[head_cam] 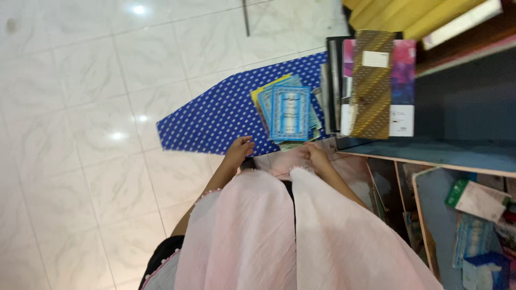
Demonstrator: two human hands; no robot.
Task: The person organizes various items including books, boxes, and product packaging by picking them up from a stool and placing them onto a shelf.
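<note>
It looked like a home: glossy white marble floor tiles (80, 107), a wooden bookshelf (462, 107) crammed with books, and a stack of booklets (290, 113) lay on a blue dotted cloth (215, 118).

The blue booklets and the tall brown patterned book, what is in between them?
In the head view, dark upright book spines stand between the blue booklets and the brown patterned book, on the dotted blue cloth.
</note>
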